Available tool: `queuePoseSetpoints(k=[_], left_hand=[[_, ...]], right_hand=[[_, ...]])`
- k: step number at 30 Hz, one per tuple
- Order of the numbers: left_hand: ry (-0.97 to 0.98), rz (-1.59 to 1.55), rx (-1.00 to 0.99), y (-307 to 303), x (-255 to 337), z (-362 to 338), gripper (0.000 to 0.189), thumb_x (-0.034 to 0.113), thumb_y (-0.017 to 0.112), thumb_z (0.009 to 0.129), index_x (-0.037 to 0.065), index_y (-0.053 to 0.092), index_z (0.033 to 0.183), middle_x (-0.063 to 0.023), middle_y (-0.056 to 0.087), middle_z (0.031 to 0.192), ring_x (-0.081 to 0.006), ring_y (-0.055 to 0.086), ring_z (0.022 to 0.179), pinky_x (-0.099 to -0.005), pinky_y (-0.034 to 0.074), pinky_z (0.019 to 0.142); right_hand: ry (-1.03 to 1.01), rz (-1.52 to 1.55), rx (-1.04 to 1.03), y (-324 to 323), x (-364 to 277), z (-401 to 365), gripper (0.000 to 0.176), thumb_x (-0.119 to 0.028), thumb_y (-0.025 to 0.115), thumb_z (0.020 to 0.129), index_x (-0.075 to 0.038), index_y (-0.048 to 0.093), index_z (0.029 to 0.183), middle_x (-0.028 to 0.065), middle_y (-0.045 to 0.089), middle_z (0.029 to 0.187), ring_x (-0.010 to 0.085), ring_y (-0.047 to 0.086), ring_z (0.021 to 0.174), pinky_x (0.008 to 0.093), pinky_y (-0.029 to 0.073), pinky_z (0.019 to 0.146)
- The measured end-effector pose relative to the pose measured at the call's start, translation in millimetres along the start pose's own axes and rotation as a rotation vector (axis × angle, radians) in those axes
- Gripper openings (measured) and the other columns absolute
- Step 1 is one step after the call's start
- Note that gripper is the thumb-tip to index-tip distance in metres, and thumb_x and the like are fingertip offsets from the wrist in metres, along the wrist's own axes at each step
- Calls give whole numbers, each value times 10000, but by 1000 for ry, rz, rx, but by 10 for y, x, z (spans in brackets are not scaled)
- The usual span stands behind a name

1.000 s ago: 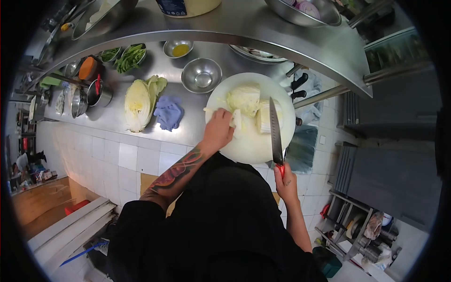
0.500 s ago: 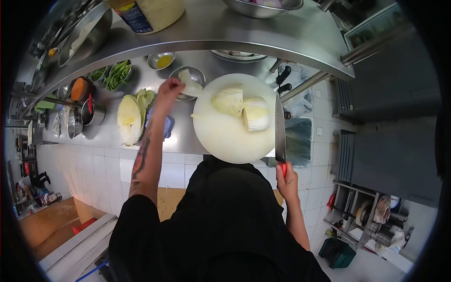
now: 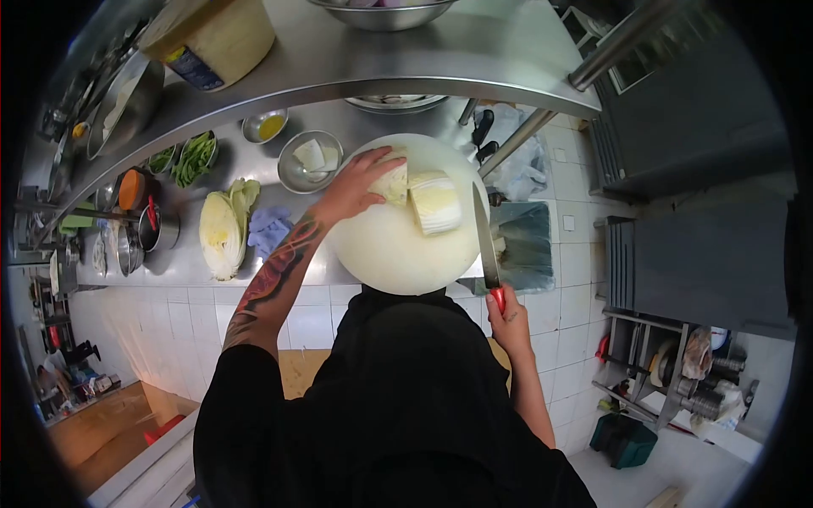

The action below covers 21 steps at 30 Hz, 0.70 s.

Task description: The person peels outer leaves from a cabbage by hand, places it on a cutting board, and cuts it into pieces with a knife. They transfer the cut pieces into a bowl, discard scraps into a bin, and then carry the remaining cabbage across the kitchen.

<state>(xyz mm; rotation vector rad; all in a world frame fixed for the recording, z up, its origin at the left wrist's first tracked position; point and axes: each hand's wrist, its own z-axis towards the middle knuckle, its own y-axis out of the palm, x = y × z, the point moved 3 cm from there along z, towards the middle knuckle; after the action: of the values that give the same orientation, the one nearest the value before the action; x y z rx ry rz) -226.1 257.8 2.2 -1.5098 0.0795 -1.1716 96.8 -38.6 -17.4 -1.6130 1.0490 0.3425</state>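
My left hand [image 3: 366, 184] is over the left piece of napa cabbage [image 3: 393, 184], its fingers spread across the top and the thumb on the near side. Beside it lies a second cut piece of cabbage [image 3: 434, 203], with layered white ribs facing me. Both rest on a round white cutting board [image 3: 394, 262]. At the board's right edge, my right hand [image 3: 509, 320] is closed round the red handle of a long knife [image 3: 484, 233], its blade pointing away from me. Pale pieces of cabbage leaf [image 3: 312, 156] sit in a steel bowl [image 3: 288, 178] behind my left hand.
Left on the counter are a halved napa cabbage [image 3: 223, 237], a blue cloth [image 3: 270, 229], a small bowl of yellow liquid [image 3: 269, 127] and bowls of green vegetables [image 3: 195, 161]. A steel shelf [image 3: 381, 85] overhangs the back. Black-handled knives [image 3: 484, 140] lie at the right.
My left hand has let go of a cabbage leaf piece, which is now in the steel bowl, and moved right onto the left cabbage piece. The knife stays in my right hand.
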Motion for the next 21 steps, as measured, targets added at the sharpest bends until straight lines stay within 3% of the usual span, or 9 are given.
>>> queuePoseSetpoints(k=[1,3,6,10,12,14,16,21], left_hand=[[6,3,-4,1,19,30,899,17,836,820,258,502,1619,-102,414,1700,-397,396,1541,-528,365,1290],[-31,412,30,-25,69,39,915,14,833,807,207,487,1632,-143,397,1711,-413,385,1551,-519,362,1290],[-8,340,125,100,287,79,952,131,881,792,120,454,1643,-188,390,1706,-440,369,1561,-517,362,1282],[106,178,79,660,1045,200,1031,285,928,754,45,437,1629,-206,415,1668,-456,360,1561,-565,342,1276],[-54,491,-57,863,1185,298,1101,387,940,728,43,421,1636,-189,427,1647,-442,344,1574,-632,294,1283],[-93,465,-110,851,1107,380,991,317,956,722,86,505,1573,-171,421,1652,-409,329,1591,-679,247,1294],[175,423,-272,733,993,254,828,171,939,717,136,591,1466,-131,429,1659,-380,304,1618,-681,212,1318],[403,604,-448,305,1036,-358,780,27,876,685,165,622,1409,-40,322,1777,-384,240,1657,-699,182,1329]], right_hand=[[-12,11,-9,9,28,-12,430,-321,644,1087,-89,591,1444,308,747,944,536,726,890,554,569,763],[-5,17,-12,27,77,-17,437,-324,646,1086,-88,588,1449,307,747,943,535,726,891,554,569,766],[-3,23,-3,30,135,-18,447,-327,650,1083,-87,586,1454,305,749,942,533,728,897,554,569,771],[-29,42,7,14,119,54,442,-324,655,1080,-77,600,1442,303,748,939,526,730,905,545,570,774],[-68,41,8,-20,65,128,436,-315,658,1078,-72,607,1437,303,748,943,522,732,904,535,572,774],[-103,39,15,-111,-23,181,431,-305,661,1076,-67,615,1432,303,748,947,517,734,904,525,573,773],[-106,66,5,-210,-114,218,422,-286,668,1073,-60,625,1426,295,752,959,509,738,900,502,574,774],[-164,93,-36,-230,-37,314,416,-275,669,1072,-57,625,1424,283,754,968,497,742,882,489,575,771]])
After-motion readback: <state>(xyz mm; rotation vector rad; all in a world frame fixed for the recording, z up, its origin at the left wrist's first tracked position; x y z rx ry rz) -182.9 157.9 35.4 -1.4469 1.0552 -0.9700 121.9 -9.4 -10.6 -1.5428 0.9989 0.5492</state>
